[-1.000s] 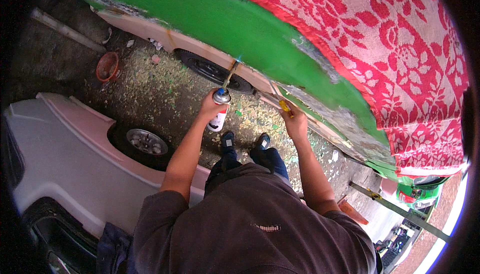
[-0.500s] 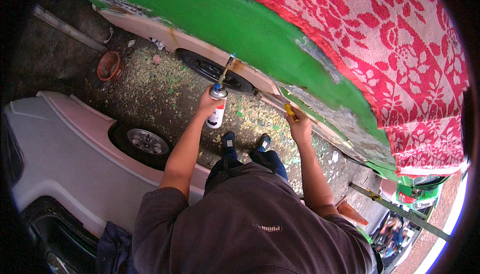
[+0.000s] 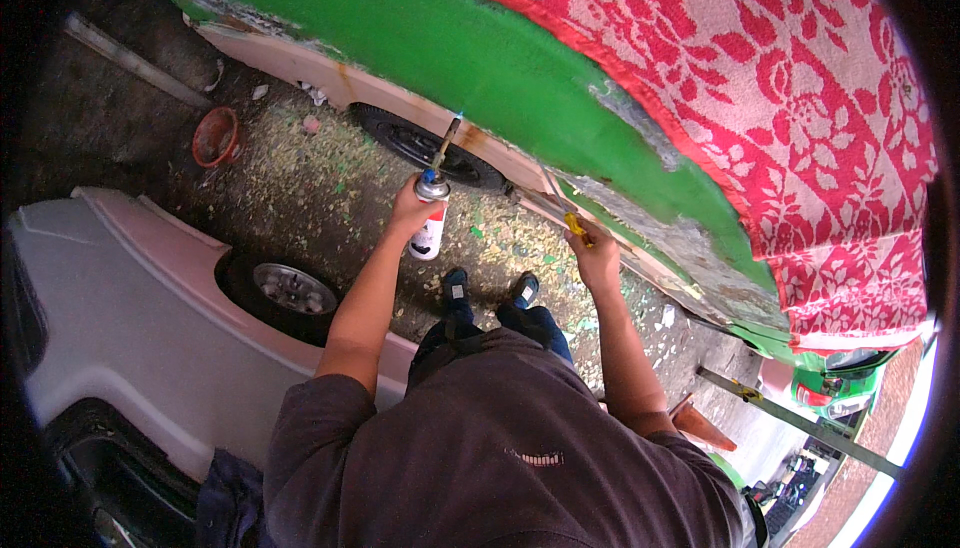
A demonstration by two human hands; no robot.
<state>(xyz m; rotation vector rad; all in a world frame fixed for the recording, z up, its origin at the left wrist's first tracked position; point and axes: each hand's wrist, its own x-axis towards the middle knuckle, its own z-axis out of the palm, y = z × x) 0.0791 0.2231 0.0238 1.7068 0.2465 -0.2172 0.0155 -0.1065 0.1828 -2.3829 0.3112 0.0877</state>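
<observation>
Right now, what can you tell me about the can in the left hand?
The can is a slim, metal-looking cylinder, white and red with dark marks, and silvery at the top. A blue fitting there carries a long, brassy nozzle with a dark tip and a small blue glow. The left hand grips it off the floor, slightly tilted, nozzle toward the green panel; whether the glow touches that is unclear.

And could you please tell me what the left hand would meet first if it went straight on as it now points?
The torch can in the left hand would lead, probably meeting the green panel first, or the pale strip below it; depth is unclear.
</observation>
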